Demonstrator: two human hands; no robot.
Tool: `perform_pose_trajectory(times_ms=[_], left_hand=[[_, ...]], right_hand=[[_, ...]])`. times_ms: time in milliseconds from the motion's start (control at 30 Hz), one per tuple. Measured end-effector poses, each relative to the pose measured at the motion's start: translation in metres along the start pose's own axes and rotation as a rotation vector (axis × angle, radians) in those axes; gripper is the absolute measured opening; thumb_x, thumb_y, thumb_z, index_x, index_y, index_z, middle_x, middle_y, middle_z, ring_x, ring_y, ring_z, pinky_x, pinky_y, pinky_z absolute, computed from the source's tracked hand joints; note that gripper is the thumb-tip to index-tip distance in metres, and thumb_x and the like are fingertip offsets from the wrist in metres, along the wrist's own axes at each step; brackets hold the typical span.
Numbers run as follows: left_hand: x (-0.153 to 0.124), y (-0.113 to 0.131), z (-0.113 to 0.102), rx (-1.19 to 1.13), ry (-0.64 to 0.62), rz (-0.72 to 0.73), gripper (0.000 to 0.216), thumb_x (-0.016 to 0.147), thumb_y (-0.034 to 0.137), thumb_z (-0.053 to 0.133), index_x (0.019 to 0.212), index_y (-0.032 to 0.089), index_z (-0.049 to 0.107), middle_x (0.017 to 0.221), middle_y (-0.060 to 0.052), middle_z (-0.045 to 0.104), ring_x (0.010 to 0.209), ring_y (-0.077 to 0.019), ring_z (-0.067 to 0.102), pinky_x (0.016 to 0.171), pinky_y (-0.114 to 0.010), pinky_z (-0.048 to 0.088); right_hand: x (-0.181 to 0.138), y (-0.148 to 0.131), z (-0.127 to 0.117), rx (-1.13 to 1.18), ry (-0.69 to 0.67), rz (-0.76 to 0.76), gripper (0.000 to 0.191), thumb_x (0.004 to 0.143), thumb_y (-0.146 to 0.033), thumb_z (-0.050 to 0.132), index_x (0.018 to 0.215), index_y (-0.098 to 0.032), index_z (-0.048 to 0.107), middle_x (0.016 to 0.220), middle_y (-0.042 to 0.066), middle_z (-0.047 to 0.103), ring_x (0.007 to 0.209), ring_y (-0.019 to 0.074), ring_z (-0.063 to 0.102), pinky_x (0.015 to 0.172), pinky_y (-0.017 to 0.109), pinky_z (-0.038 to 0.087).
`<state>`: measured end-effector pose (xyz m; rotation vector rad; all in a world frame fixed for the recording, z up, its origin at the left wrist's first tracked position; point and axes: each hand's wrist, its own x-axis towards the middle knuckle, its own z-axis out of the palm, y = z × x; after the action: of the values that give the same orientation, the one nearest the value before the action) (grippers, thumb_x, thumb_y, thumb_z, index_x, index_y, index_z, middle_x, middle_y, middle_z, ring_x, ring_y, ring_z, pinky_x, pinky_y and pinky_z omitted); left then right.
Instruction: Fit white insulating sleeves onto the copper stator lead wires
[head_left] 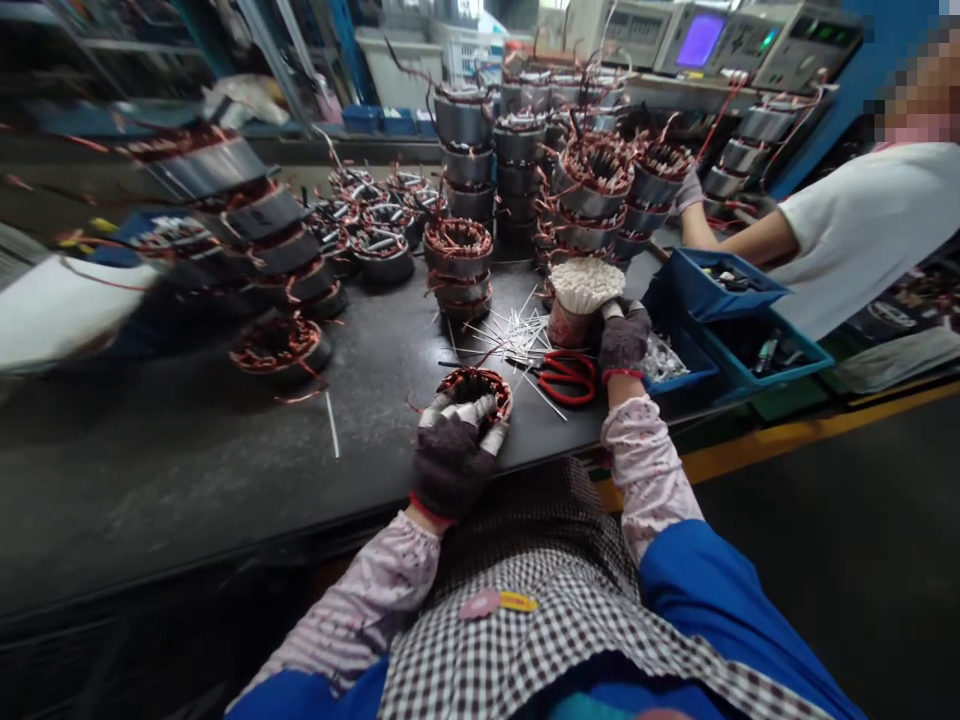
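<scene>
My left hand, in a dark glove with pale-wrapped fingertips, grips a motor stator with copper windings near the table's front edge. The fingers reach over the ring and into its opening. My right hand, gloved alike, has its fingers bent at the right rim of a reddish can. Thin white tubes stand tightly packed in that can. My fingertips touch the edge of the bundle; what they pinch is hidden. Red-handled scissors lie between my hands, beside loose white tubes.
Stacked stators stand along the back and the left. A single stator and one white tube lie at left. Blue bins border my right arm. A co-worker's arm reaches in at right. Instruments stand behind.
</scene>
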<state>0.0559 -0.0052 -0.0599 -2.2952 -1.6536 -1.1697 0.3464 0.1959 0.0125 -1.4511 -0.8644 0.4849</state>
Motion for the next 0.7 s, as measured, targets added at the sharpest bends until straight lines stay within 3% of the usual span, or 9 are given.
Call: perform_pose_trajectory(times_ms=[100, 167, 300, 367, 467, 600, 700], left_hand=[[-0.004, -0.010, -0.018, 0.086, 0.004, 0.130, 0.065, 0.108, 0.026, 0.095, 0.172, 0.036, 0.085, 0.144, -0.010, 0.100, 0.134, -0.0430, 0.097, 0.136, -0.073, 0.074], [-0.001, -0.027, -0.036, 0.136, -0.020, 0.236, 0.055, 0.110, 0.024, 0.091, 0.164, 0.033, 0.089, 0.149, -0.009, 0.099, 0.142, -0.0418, 0.095, 0.145, -0.075, 0.067], [0.026, -0.066, -0.055, 0.013, -0.251, 0.353, 0.038, 0.114, 0.024, 0.075, 0.137, 0.042, 0.098, 0.142, 0.000, 0.101, 0.141, -0.0336, 0.096, 0.149, -0.069, 0.062], [0.041, -0.080, -0.052, -0.101, -0.330, 0.341, 0.038, 0.111, 0.031, 0.074, 0.137, 0.045, 0.099, 0.146, 0.001, 0.100, 0.145, -0.0341, 0.094, 0.146, -0.068, 0.065], [0.051, -0.089, -0.041, -0.189, -0.345, 0.281, 0.042, 0.108, 0.039, 0.076, 0.144, 0.044, 0.097, 0.152, -0.002, 0.099, 0.153, -0.0378, 0.091, 0.145, -0.069, 0.066], [0.034, -0.083, -0.024, -0.212, -0.239, 0.223, 0.042, 0.108, 0.044, 0.078, 0.146, 0.046, 0.094, 0.150, -0.002, 0.099, 0.150, -0.0405, 0.092, 0.148, -0.074, 0.063], [0.014, -0.066, -0.011, -0.179, -0.138, 0.129, 0.041, 0.111, 0.046, 0.078, 0.150, 0.042, 0.092, 0.151, -0.009, 0.098, 0.145, -0.0455, 0.093, 0.147, -0.082, 0.060]], right_hand=[[-0.004, -0.001, -0.003, 0.010, 0.017, 0.016, 0.010, 0.117, -0.011, 0.067, 0.118, -0.013, 0.078, 0.121, 0.014, 0.090, 0.106, 0.0185, 0.070, 0.111, 0.035, 0.059], [-0.002, 0.000, -0.010, 0.006, 0.031, 0.010, 0.012, 0.118, -0.011, 0.067, 0.123, -0.012, 0.078, 0.127, 0.015, 0.090, 0.109, 0.0185, 0.071, 0.113, 0.034, 0.058], [0.006, 0.003, -0.011, -0.005, 0.006, -0.007, 0.019, 0.112, -0.005, 0.076, 0.130, -0.008, 0.080, 0.130, 0.015, 0.092, 0.111, 0.0177, 0.075, 0.113, 0.034, 0.057], [0.008, 0.004, -0.003, -0.001, 0.003, -0.018, 0.014, 0.115, -0.007, 0.072, 0.125, -0.007, 0.082, 0.126, 0.016, 0.093, 0.109, 0.0171, 0.076, 0.110, 0.035, 0.057], [0.011, 0.007, 0.007, 0.017, 0.037, -0.048, 0.020, 0.121, -0.014, 0.063, 0.113, -0.009, 0.081, 0.120, 0.017, 0.092, 0.105, 0.0163, 0.075, 0.106, 0.035, 0.058], [0.017, 0.010, 0.003, 0.048, 0.070, -0.120, 0.022, 0.124, -0.023, 0.067, 0.106, -0.016, 0.078, 0.106, 0.010, 0.090, 0.097, 0.0160, 0.074, 0.098, 0.032, 0.060], [0.006, 0.005, -0.017, 0.077, 0.087, -0.162, 0.026, 0.128, -0.029, 0.057, 0.113, -0.020, 0.077, 0.110, 0.011, 0.090, 0.096, 0.0184, 0.077, 0.092, 0.033, 0.063]])
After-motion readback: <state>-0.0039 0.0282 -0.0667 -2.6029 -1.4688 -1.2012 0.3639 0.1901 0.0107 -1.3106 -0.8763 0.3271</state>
